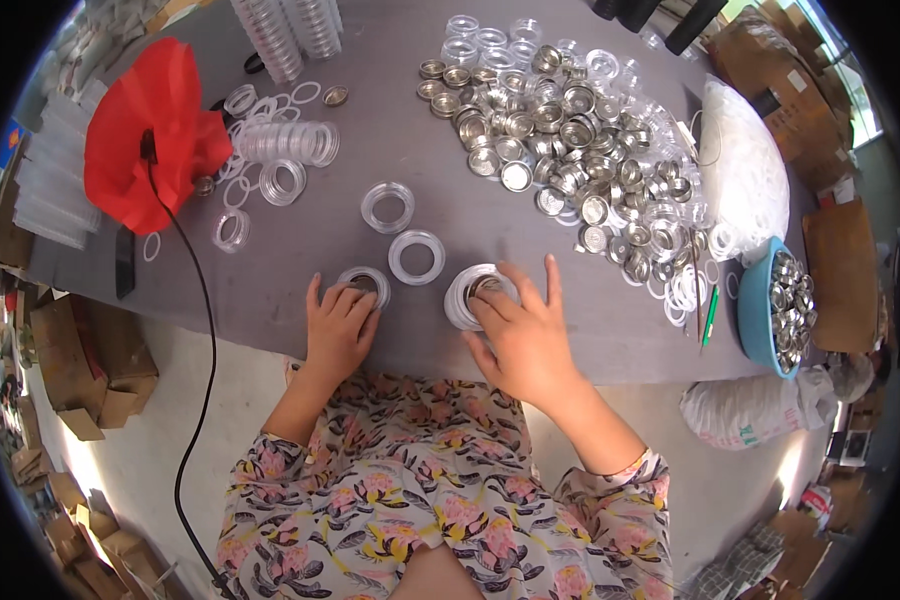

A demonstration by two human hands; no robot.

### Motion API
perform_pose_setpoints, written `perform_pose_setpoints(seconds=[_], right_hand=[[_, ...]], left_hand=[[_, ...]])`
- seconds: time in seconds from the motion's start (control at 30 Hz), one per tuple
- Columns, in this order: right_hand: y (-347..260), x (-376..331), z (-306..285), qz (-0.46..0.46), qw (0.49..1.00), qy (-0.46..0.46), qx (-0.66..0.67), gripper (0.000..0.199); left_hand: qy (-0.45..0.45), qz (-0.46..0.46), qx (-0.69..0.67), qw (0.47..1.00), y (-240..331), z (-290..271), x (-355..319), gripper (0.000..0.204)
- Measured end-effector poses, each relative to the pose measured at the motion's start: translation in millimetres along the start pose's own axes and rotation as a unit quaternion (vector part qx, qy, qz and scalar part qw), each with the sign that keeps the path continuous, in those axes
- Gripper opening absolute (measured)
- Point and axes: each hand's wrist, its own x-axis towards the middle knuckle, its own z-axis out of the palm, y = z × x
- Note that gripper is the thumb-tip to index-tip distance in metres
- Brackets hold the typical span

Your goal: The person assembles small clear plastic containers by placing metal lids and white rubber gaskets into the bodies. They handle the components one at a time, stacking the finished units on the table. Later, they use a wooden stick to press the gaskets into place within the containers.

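Observation:
Near the table's front edge, my left hand [338,322] bends its bunched fingers over a clear plastic ring [376,281], with something dark partly showing inside. To the right, a thicker clear plastic ring [453,303], perhaps several stacked, lies under my right hand [525,335]. My right index finger reaches into its opening, where a silver metal cap [481,285] partly shows. The thumb is at the near rim and the little finger is stretched away. Two more clear rings lie just beyond my hands, a nearer ring [416,234] and a farther ring [387,185].
Silver caps [580,130] and clear rings heap at the back right, beside a white bag [740,160]. A blue bowl [757,310] of caps and a green pen [710,318] are at right. Red fabric [140,140], a black cable [210,330] and ring stacks [290,143] occupy the left.

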Motion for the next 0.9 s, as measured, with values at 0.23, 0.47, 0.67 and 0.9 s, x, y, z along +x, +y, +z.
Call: perform_pose_setpoints(seconds=[0.23,0.47,0.67,0.9], right_hand=[[5.0,-0.1,6.4,0.007,0.997,0.017,0.071,0.032],[29.0,-27.5,38.4,0.121,0.913,0.127,0.368,0.067],[31.2,-27.7,61.0,0.203,0.824,0.024,0.529,0.088],[36.6,-27.1,75.4,0.189,0.853,0.051,0.484,0.082]], left_hand=[[0.039,-0.029,-0.074,0.996,10.8,-11.4,4.4,0.041],[-0.010,0.171,-0.232,0.958,73.8,-28.6,64.7,0.041],[-0.086,0.170,-0.144,0.971,90.8,-19.9,81.3,0.034],[-0.126,0.213,-0.108,0.963,89.4,-36.9,96.2,0.020]])
